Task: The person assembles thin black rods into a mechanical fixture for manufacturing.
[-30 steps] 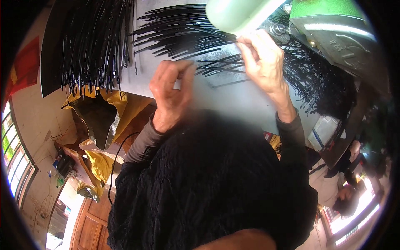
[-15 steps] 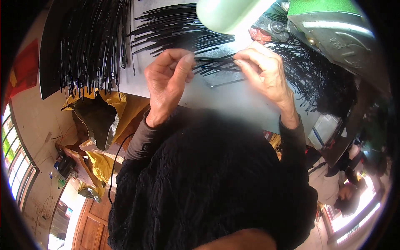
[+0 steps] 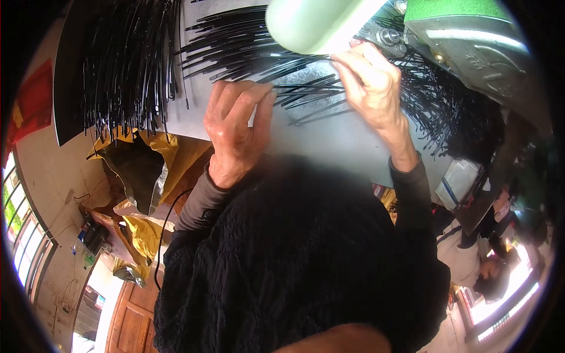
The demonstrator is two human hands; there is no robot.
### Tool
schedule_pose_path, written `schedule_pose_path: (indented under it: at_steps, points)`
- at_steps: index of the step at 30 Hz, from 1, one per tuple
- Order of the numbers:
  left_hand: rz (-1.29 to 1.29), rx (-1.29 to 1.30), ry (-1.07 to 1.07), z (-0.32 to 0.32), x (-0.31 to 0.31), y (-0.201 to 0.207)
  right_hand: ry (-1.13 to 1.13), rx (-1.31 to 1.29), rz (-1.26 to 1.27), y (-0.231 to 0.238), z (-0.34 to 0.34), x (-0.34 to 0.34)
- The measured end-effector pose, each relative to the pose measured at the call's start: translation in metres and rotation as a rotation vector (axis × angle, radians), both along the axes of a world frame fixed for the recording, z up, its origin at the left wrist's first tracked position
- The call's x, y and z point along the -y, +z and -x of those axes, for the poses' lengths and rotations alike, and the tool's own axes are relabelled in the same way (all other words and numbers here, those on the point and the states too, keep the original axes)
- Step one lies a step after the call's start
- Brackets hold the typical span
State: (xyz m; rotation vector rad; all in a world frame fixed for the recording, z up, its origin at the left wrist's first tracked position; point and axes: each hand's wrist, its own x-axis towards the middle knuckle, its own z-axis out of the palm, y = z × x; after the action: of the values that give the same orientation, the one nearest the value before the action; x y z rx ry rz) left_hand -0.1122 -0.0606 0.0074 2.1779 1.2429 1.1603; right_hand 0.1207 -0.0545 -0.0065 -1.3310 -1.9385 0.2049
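My left hand is closed, its fingers curled and thumb drawn in beside the left ends of a few loose black strips. Whatever it pinches is hidden by the fingers. With thumb and forefinger, my right hand pinches the right end of a thin black strip, next to a pale green lamp-like cover. Just beyond my left hand lies a bundle of similar glossy black strips, roughly crosswise. The loose strips between my hands rest on the grey tabletop.
A thick row of black strips overhangs the table's left edge. The pale green cover hangs over the middle, beside a green and grey machine. Tangled black strips heap up at right. Below the left edge hangs an open yellow sack.
My right hand has shifted up toward the pale green cover. My left hand has turned knuckles-up and dropped slightly. The strips between them now lie on the tabletop.
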Motion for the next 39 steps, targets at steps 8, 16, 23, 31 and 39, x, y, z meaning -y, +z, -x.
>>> schedule_pose_path:
  at_steps: [8,16,23,31,39]
  points:
    - [-0.095,-0.066,0.004,0.0,-0.007,-0.003,0.053,0.074,0.04,0.005,-0.006,-0.004]
    - [-0.049,-0.228,0.067,0.009,-0.008,-0.005,0.01,0.222,0.019,0.004,-0.005,-0.01]
    - [-0.001,-0.264,0.007,0.002,-0.001,-0.008,-0.023,0.111,0.174,0.013,-0.008,0.004]
    - [-0.051,-0.083,0.02,0.0,0.002,-0.001,-0.015,-0.093,0.309,0.023,-0.013,0.021]
    - [-0.175,-0.097,0.105,0.0,-0.015,0.002,-0.065,-0.124,0.338,0.024,-0.012,0.028]
